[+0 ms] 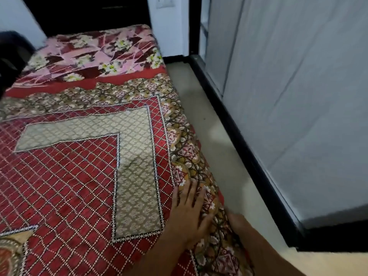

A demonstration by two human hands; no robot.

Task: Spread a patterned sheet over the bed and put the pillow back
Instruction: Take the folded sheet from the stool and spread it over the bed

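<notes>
Patterned sheet [69, 176] lies over the bed, pink floral cloth [95, 54] at far end. Left hand [189, 212] flat on sheet's border, fingers straight, spread (holding nothing). Right hand [237, 222] at the bed edge, fingers hidden, grip can't be told.

The right hand [238, 221] has its fingers hidden under the edge of the sheet [79, 176]; the left hand [188, 212] is motion-blurred.

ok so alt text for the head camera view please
A person's left hand presses flat on a spread-out red patterned sheet near its right edge, while the right hand reaches down that edge with its fingers hidden. A pink floral cloth lies at the far end; pale floor runs alongside.
</notes>
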